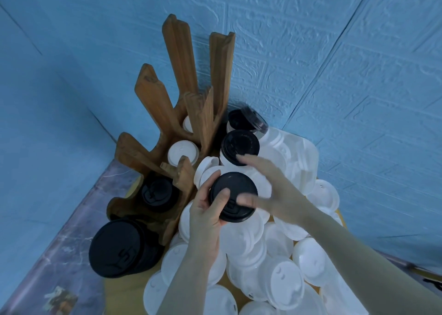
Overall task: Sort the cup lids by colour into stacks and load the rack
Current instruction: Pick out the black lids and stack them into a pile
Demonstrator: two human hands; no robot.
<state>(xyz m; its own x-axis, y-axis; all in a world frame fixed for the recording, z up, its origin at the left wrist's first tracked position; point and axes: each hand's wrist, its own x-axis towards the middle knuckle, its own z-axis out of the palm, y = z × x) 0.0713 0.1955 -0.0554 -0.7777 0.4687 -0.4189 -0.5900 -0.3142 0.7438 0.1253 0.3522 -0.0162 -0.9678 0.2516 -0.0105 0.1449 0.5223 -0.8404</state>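
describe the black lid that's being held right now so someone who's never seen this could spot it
Start at the tall wooden rack in the blue corner, then look right and nearer, above the heap of white plastic lids. The round black plastic cup lid there is gripped by the left hand. Unlike the other black lids, it rests on nothing and sits between both hands.
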